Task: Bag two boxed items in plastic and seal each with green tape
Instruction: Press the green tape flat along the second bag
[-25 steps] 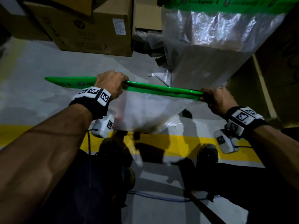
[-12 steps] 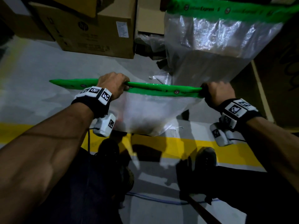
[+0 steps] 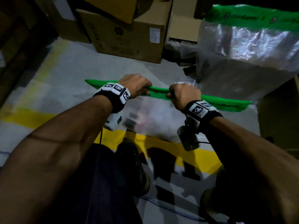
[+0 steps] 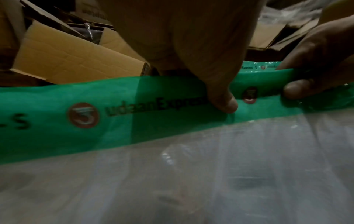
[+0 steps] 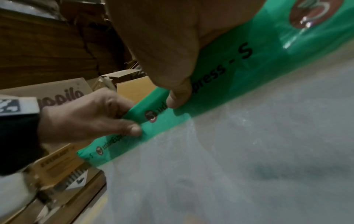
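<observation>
The right hand (image 3: 183, 96) has slid inward along the green tape (image 3: 226, 105) toward the left hand (image 3: 135, 85) — both pinch it, mid-frame. Upper right, another taped bag (image 3: 246, 50) stands finished — this seal looks nearly done.

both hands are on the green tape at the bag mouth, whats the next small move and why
Probably slide the right hand outward along the green tape, pressing as it goes. Both hands pinch the strip near its middle, the left hand close beside the right, and the stretch toward the bag's right edge has no hand pressing it.
</observation>
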### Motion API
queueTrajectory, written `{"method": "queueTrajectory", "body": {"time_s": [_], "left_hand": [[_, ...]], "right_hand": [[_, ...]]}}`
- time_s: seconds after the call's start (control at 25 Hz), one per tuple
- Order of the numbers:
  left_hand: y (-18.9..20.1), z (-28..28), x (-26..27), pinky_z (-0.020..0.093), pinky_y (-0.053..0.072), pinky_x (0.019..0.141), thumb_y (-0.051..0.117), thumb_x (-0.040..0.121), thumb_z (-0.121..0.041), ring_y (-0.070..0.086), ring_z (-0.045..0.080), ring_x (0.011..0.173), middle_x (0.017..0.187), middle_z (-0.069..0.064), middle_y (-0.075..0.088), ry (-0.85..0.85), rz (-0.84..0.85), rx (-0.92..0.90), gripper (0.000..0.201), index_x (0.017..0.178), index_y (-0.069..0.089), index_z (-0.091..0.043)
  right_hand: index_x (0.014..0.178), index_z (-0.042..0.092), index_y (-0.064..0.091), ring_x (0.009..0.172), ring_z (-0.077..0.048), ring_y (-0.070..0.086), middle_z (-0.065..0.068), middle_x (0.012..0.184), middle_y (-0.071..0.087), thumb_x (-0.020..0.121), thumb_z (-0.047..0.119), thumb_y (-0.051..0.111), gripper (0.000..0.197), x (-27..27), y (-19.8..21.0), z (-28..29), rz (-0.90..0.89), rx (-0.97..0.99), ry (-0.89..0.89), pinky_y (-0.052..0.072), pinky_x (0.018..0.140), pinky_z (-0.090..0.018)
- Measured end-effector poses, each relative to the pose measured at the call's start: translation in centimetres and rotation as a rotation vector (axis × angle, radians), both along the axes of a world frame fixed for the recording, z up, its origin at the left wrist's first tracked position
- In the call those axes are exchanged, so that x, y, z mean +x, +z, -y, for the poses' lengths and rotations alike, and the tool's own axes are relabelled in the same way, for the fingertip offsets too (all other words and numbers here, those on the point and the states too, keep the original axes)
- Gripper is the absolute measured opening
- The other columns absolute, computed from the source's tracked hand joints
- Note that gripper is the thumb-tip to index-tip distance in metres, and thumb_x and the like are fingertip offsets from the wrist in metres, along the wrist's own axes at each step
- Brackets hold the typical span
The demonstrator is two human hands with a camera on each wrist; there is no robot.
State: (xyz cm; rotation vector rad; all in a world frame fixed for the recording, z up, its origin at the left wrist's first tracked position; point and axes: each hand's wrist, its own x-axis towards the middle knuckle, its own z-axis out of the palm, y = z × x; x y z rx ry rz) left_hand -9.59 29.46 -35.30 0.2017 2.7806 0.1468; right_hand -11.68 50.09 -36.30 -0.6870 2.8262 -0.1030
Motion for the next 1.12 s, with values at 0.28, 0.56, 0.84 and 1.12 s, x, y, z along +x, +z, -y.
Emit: {"method": "queueTrajectory", "body": {"time_s": [0.28, 0.56, 0.84, 1.12], "left_hand": [[-0.3, 6.7, 0.3, 0.033, 0.035, 0.066, 0.054, 0.093, -0.041, 0.059, 0.033, 0.093, 0.103, 0.010, 0.065, 0.007, -0.005, -0.094, 0.022, 0.108, 0.059, -0.025], [-0.4, 11.4, 2.2, 0.041, 0.049, 0.068, 0.057, 0.091, -0.022, 0.060, 0.035, 0.092, 0.103, 0.012, 0.064, 0.056, -0.010, -0.150, 0.020, 0.111, 0.056, -0.023], [0.3, 9.7, 1.8, 0.034, 0.037, 0.065, 0.059, 0.087, -0.012, 0.059, 0.038, 0.093, 0.101, 0.016, 0.064, 0.160, -0.070, -0.267, 0.024, 0.110, 0.063, -0.017], [1.9, 3.2, 0.8, 0.035, 0.045, 0.077, 0.063, 0.086, -0.036, 0.058, 0.029, 0.108, 0.124, 0.005, 0.058, -0.032, 0.082, -0.229, 0.043, 0.126, 0.050, -0.024]], "right_hand": [[0.104, 0.018, 0.065, 0.101, -0.038, 0.059, -0.016, 0.109, 0.062, 0.096, 0.038, 0.052, 0.025, -0.9, -0.1, -1.2, -0.018, -0.019, -0.052, 0.038, 0.071, -0.036], [0.105, 0.019, 0.066, 0.101, -0.038, 0.060, -0.017, 0.108, 0.063, 0.096, 0.039, 0.052, 0.026, -0.5, 0.1, -2.4, 0.015, -0.022, -0.073, 0.042, 0.073, -0.037], [0.103, 0.020, 0.061, 0.098, -0.037, 0.061, -0.014, 0.106, 0.064, 0.094, 0.038, 0.056, 0.021, 0.2, 0.2, -4.2, 0.005, -0.001, -0.055, 0.040, 0.073, -0.037], [0.109, 0.020, 0.057, 0.101, -0.033, 0.060, -0.010, 0.108, 0.064, 0.091, 0.039, 0.058, 0.027, 1.3, -0.6, -8.6, -0.009, 0.056, -0.100, 0.035, 0.076, -0.038]]}}
